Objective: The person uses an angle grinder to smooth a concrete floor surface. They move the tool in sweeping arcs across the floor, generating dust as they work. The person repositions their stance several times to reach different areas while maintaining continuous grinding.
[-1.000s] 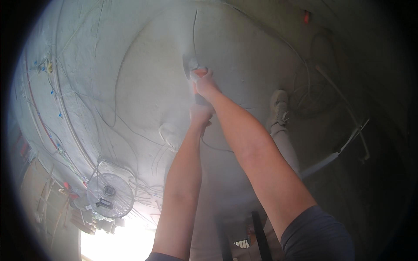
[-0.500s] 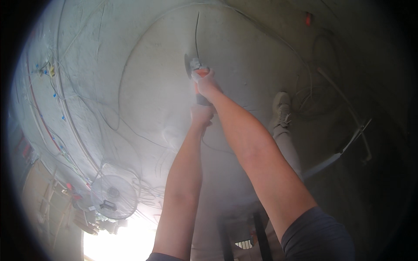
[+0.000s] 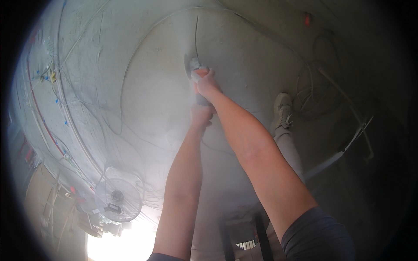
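An angle grinder [image 3: 201, 96] with an orange and dark body is held in both my hands, its round disc [image 3: 188, 66] set edge-on at the floor. My right hand [image 3: 206, 81] is wrapped round the front of the body, just behind the grey head. Farther back, my left hand [image 3: 202, 115] is closed round the rear end. A thin dark cut line [image 3: 197, 35] runs in the grey floor [image 3: 156, 82] from the disc away from me. Pale dust hangs about the tool and blurs the disc's lower edge.
A round caged fan [image 3: 117, 200] stands at the lower left by a bright opening. Pipes and cables [image 3: 72, 126] run along the left. A loose cable [image 3: 126, 71] curves around the work spot. To the right are a shoe [image 3: 283, 106], coiled cable [image 3: 315, 93] and a pipe [image 3: 344, 93].
Both hands keep their hold on the grinder. The view has shifted a little, with the fan now slightly farther right and lower. The visible cut line ahead of the disc looks slightly shorter.
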A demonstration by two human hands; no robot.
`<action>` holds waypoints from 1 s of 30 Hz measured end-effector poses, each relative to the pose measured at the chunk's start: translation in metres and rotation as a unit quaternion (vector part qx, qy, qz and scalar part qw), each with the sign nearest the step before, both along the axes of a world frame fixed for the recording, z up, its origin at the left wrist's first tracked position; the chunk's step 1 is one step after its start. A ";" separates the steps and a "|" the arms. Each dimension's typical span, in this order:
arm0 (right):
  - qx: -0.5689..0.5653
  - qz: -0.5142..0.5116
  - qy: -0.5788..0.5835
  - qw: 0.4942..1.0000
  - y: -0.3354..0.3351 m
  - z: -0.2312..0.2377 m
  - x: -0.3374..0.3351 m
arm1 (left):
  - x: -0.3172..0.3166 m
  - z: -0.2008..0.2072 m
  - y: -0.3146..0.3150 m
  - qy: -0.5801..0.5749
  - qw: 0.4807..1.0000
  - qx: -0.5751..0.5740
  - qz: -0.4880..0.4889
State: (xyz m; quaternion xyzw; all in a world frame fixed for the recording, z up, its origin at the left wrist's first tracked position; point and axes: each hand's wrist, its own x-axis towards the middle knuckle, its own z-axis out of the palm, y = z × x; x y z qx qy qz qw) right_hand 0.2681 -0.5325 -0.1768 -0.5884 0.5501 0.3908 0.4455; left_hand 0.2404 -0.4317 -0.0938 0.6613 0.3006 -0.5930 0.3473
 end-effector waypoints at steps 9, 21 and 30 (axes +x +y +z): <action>-0.008 -0.013 0.003 1.000 -0.003 0.009 0.014 | 0.008 -0.003 0.000 -0.036 0.999 -0.025 -0.013; -0.028 -0.079 -0.066 0.994 -0.003 -0.008 0.020 | 0.025 -0.015 -0.002 -0.013 1.000 -0.003 -0.009; -0.030 -0.070 -0.069 0.995 -0.005 -0.020 0.026 | 0.035 -0.009 -0.011 -0.019 1.000 0.000 -0.012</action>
